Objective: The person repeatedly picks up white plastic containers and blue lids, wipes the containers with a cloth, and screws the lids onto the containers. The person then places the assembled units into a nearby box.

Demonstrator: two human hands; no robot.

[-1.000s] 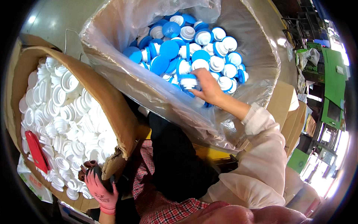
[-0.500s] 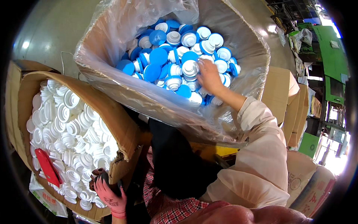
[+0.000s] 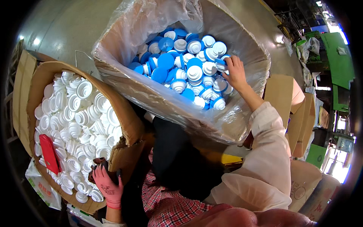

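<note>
My right hand (image 3: 236, 74), bare, is at the right side of a pile of blue-and-white stepped plastic caps (image 3: 165, 61). Its fingers are closed around one cap (image 3: 221, 65), which is tilted on its side. The pile lies in a large carton lined with clear plastic film (image 3: 159, 102). My left hand (image 3: 107, 188), in a pink glove, is at the near right corner of a cardboard box (image 3: 126, 113) of white plastic caps (image 3: 84, 90). Its fingers are bent over a dark brown object (image 3: 99, 162), partly hidden by the glove, whose kind I cannot make out.
A red flat case (image 3: 49, 153) lies on the white caps. Beside that box is a printed white bag (image 3: 43, 189). Folded cardboard (image 3: 279, 90) stands right of the lined carton. Green machinery (image 3: 337, 56) is farther right.
My right hand has moved right and slightly up across the pile and now grips a cap. My left hand stays at the box corner. The whole view has shifted a little.
</note>
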